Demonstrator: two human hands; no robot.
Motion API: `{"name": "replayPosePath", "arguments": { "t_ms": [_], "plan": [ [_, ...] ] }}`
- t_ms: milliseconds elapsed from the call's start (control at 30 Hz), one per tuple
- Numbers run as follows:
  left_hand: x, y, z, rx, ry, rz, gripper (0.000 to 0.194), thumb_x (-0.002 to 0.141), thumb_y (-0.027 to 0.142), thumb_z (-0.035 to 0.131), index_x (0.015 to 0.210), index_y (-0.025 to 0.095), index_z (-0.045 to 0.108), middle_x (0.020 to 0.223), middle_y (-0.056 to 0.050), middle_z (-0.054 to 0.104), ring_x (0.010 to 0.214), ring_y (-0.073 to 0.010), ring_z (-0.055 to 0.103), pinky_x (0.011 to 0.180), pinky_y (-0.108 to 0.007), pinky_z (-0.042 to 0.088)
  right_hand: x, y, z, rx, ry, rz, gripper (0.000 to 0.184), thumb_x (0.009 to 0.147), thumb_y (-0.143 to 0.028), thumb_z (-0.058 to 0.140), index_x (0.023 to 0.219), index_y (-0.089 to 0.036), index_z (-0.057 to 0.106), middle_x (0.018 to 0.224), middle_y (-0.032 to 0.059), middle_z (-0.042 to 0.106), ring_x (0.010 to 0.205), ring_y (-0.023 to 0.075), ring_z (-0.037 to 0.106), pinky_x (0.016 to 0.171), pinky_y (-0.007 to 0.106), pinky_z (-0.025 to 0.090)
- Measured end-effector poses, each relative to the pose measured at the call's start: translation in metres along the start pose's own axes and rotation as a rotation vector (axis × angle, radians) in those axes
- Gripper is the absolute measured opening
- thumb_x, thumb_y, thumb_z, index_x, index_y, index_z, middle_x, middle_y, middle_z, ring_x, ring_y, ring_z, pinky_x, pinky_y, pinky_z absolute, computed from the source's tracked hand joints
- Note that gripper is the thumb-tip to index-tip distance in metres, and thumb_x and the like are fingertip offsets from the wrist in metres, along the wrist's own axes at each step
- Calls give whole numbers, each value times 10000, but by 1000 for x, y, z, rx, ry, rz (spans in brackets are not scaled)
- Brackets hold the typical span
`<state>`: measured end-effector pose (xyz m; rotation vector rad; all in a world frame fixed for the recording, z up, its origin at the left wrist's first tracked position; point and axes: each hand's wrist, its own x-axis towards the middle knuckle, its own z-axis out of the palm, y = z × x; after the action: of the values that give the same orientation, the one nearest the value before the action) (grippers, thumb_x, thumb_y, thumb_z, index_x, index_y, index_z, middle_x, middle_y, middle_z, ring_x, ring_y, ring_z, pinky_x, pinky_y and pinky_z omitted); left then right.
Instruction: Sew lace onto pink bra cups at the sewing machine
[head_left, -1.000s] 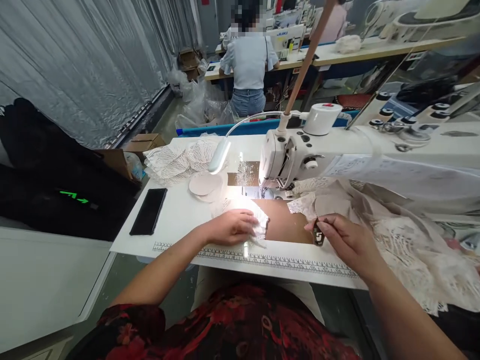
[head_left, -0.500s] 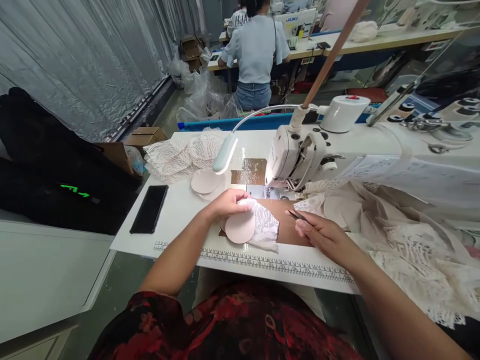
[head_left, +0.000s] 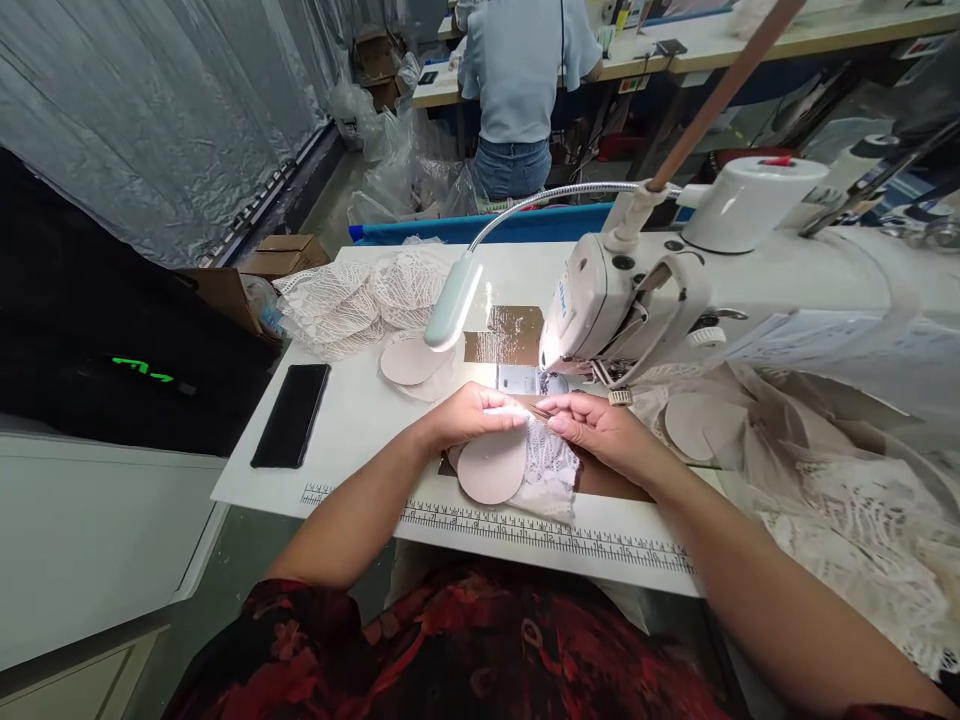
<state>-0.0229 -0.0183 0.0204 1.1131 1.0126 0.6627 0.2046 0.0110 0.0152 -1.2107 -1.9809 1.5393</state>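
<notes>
A white lace piece (head_left: 551, 468) with a round beige cup pad (head_left: 491, 470) lies at the front of the sewing table. My left hand (head_left: 480, 415) pinches its upper edge between thumb and fingers. Close beside it, my right hand (head_left: 592, 425) is closed around a slim dark two-pronged tool (head_left: 541, 412), tweezers or thread snips; I cannot tell which. The tool's tips meet the lace's upper edge near my left fingertips. Just beyond both hands stands the sewing machine head (head_left: 592, 300), with its needle area lit.
Lace pieces (head_left: 367, 295) and round pads (head_left: 409, 358) lie at the left back, near a black phone (head_left: 291, 415). A lamp (head_left: 454, 300) hangs over the table. Beige lace and mesh (head_left: 847, 500) heap up on the right. A co-worker (head_left: 514, 90) sits ahead.
My right hand has moved left with the pointed tool, from apart to right beside my left hand at the lace's edge. The view has tilted down and shifted slightly.
</notes>
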Motion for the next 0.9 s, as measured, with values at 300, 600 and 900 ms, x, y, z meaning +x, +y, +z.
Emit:
{"name": "replayPosePath", "arguments": {
  "t_ms": [300, 600, 900],
  "plan": [
    [7, -6, 1, 28, -6, -3, 318, 716, 382, 749, 899, 122, 742, 752, -46, 674, 658, -117, 557, 592, -240, 424, 0, -8, 2, -60, -36, -140, 292, 833, -415, 562, 1022, -211, 650, 1018, 47, 680, 930, 205, 618, 829, 332, 471],
    [5, -3, 3, 45, -68, -31, 325, 701, 413, 748, 752, 93, 723, 619, -6, 577, 568, -81, 471, 507, -210, 362, -1, -6, 6, -92, 19, -214, 219, 853, -377, 553, 908, -199, 669, 915, 41, 674, 854, 185, 615, 774, 313, 466],
    [5, -3, 5, 104, -69, -29, 351, 684, 419, 748, 711, 76, 680, 587, 23, 485, 556, -62, 406, 504, -195, 304, 1, -9, 7, -81, -29, -240, 223, 827, -388, 581, 894, -194, 669, 876, 44, 656, 797, 184, 612, 719, 312, 472]
  ]
}}
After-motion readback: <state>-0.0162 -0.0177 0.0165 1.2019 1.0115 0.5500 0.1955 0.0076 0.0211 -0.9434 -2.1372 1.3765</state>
